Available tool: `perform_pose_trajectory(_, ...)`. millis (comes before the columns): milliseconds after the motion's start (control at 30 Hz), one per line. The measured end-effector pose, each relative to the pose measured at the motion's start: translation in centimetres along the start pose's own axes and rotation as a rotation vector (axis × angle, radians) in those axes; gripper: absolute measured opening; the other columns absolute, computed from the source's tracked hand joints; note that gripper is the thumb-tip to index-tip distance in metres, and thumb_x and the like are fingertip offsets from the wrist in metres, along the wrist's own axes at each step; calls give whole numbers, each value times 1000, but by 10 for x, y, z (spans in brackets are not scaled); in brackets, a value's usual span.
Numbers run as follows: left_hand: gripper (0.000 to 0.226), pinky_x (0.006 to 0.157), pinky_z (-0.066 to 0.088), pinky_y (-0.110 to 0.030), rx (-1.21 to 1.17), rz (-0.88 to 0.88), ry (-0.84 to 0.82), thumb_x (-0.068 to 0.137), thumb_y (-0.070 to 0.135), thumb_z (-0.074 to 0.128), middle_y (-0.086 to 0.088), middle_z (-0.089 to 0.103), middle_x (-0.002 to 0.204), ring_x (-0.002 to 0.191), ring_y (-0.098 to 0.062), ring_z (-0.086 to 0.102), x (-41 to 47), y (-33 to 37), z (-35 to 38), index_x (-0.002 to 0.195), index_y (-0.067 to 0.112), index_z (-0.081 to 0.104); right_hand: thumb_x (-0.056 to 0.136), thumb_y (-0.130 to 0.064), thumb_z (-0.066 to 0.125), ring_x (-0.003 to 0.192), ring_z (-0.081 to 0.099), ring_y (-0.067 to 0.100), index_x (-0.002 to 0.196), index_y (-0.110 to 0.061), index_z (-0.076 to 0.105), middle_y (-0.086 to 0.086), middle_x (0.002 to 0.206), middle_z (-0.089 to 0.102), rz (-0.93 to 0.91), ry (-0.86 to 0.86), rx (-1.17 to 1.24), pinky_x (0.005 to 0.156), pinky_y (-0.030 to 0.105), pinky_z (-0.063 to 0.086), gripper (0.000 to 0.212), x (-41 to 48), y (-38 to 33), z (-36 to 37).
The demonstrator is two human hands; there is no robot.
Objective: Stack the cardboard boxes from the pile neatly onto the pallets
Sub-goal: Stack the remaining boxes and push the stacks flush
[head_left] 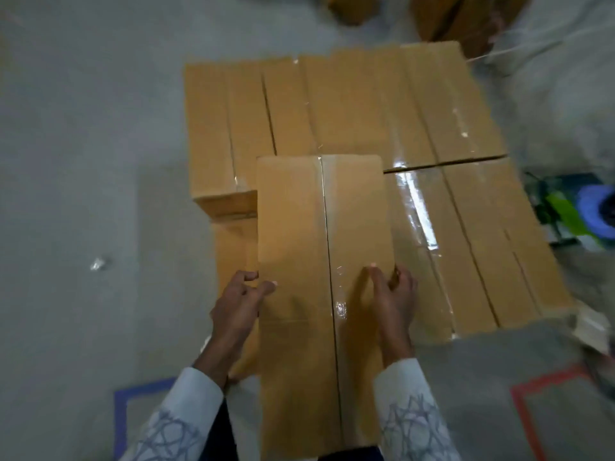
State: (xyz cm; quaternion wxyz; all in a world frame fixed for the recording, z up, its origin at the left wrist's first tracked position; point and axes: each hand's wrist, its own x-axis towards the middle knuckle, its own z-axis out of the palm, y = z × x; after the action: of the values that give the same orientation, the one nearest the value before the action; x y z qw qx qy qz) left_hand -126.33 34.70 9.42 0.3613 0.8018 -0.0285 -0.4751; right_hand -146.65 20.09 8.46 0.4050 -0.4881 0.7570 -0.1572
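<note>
Oblong taped cardboard box [299,234] between hands [238,311] [396,304]

The floor [66,128] around me is bare grey concrete, paler at the far left and duller in a broad patch nearer to me. On it at the left lies a small crumpled scrap of shiny stuff [99,263], well apart from anything else. Near left, a blue tape outline [119,424] marks a corner on the floor; near right, a red tape outline [523,417] does the same. At the right edge I see something blue and green [589,214], too blurred to name. Far right, clear plastic sheeting [549,41] lies bunched, catching soft light. A torn white scrap [594,327] sits by the right edge.
</note>
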Motion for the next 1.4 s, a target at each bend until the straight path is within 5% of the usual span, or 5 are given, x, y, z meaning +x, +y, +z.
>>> perform_pose_trajectory(167,48,93,54,-51,44,-119,179,61,71,71,6,74,97,92,-21,72,32,-52,63,103,49,64,66,-85,58,141,41,31,148,-45,40,-4,155,40,56,-162,-8,107,66,42,93,67,72,38)
perform_pose_trajectory(733,45,91,53,-43,-6,-64,295,70,65,76,7,74,99,95,-21,68,134,-146,189,108,45,64,90,-52,70,141,35,29,158,-27,34,3,157,39,-242,-158,-310,111,45,35,81,176,151,66)
perform_pose_trajectory(1000,71,97,55,-39,-77,-8,127,80,47,77,12,67,129,110,-13,67,139,-155,205,147,40,53,93,-45,68,132,37,19,138,-32,59,-7,141,50,-321,-200,-333,109,44,33,48,150,186,43)
perform_pose_trajectory(1267,85,112,44,-47,-114,-19,63,91,34,75,10,48,155,133,-20,52,95,-196,225,160,45,26,83,-23,83,133,38,34,147,-22,40,11,150,31,483,6,-86,109,52,43,77,63,283,5)
perform_pose_trajectory(1400,102,117,38,-49,-86,-12,65,89,29,79,7,37,163,144,-22,42,76,-213,240,163,42,9,87,-8,79,113,54,22,144,-21,34,4,133,52,668,-29,354,110,53,46,73,52,308,0)
